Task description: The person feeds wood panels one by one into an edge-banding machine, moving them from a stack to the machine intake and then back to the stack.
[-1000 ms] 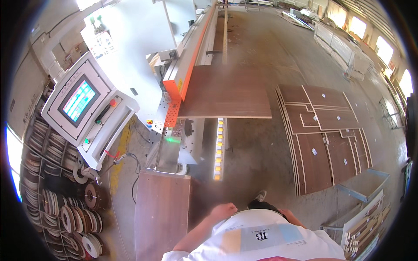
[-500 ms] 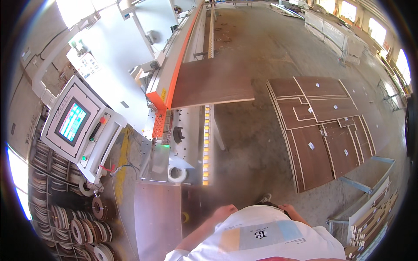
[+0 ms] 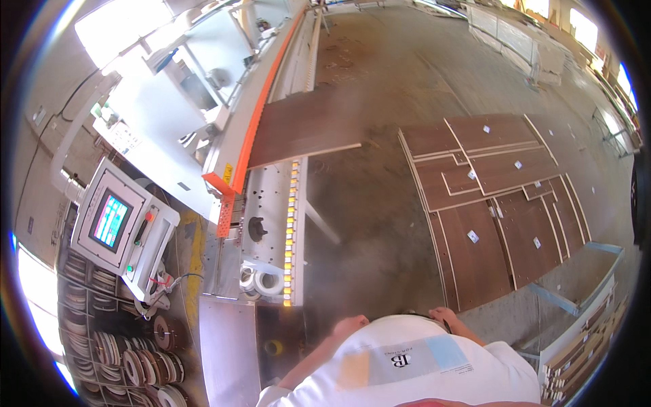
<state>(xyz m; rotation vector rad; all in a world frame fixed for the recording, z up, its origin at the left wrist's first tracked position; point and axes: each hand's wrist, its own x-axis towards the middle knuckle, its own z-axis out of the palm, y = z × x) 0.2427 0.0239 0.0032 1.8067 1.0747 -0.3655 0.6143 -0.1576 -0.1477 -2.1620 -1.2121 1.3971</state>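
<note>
Both my hands rest close to my body at the waist, in front of the white shirt [image 3: 420, 363]. My left hand [image 3: 351, 324] is bent in at the left side of the shirt, its fingers mostly hidden. At the shirt's right side is my right hand [image 3: 443, 316], whose fingers are too small and blurred to make out. Neither hand touches a board or the machine. Ahead on the left, a brown board [image 3: 305, 129] lies partly under the orange beam [image 3: 256, 112] of a long edge-banding machine, its free side jutting out over the floor.
A control panel with a lit screen [image 3: 110, 220] stands left, above racks of edge-banding rolls [image 3: 146, 363]. White tape rolls [image 3: 268, 281] sit at the machine's near end, behind a brown-topped stand [image 3: 227, 339]. A wide stack of brown panels [image 3: 468, 244] is at right, beside a metal frame [image 3: 553, 298].
The brown board has moved farther along the machine, away from me. My view has turned slightly, shifting the scene. My hands stay at my waist.
</note>
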